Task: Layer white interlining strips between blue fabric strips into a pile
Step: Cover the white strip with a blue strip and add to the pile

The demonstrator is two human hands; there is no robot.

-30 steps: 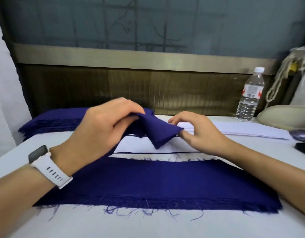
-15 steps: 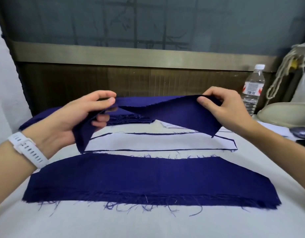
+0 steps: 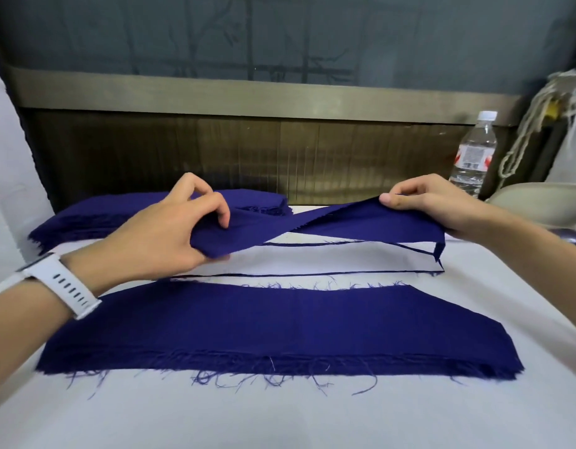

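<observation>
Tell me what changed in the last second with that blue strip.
The left hand and right hand drew apart, pulling the bunched blue strip out long, twisted, above the white-topped pile. Both keep their grip on its ends. The wide blue piece in front, the blue stack behind and the bottle stayed put.

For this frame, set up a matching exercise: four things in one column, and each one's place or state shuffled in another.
1. held blue strip
2. frayed blue strip
3. water bottle
4. blue fabric stack

A. upright, far right
B. raised and twisted
C. lying flat, nearest the camera
D. piled far left

Pairs: 1-B, 2-C, 3-A, 4-D
</observation>
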